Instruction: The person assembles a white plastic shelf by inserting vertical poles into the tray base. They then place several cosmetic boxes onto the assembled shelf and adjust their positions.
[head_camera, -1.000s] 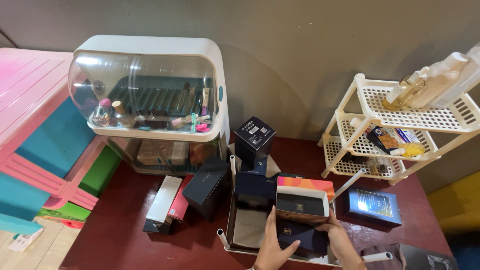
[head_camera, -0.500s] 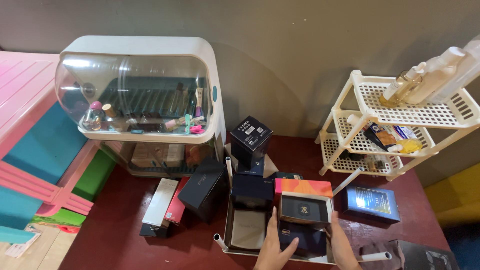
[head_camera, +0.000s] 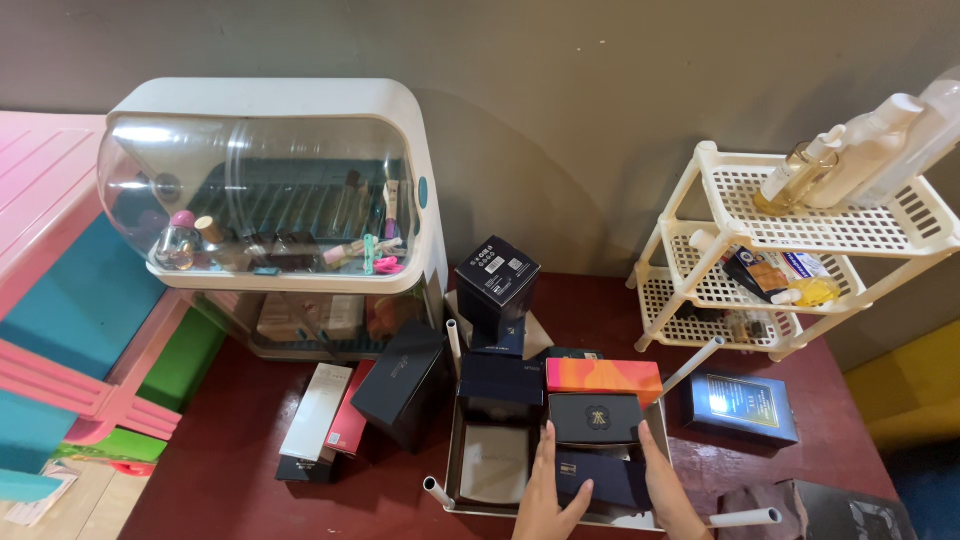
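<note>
Left hand (head_camera: 549, 495) and right hand (head_camera: 665, 490), each grip closed on dark box (head_camera: 596, 418), white tray (head_camera: 455, 470)

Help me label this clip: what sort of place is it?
Likely a home vanity corner: a dome-lidded white cosmetics organiser, a cream plastic tiered rack of bottles, and both hands on a small black box among perfume-style boxes.

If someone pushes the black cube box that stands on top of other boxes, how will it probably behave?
The black cube box sits perched and turned cornerwise on a smaller dark blue box, so a push would probably tip or slide it off. It looks like stiff cardboard, likely keeping its shape. Its smooth faces may be a little slippery.
</note>
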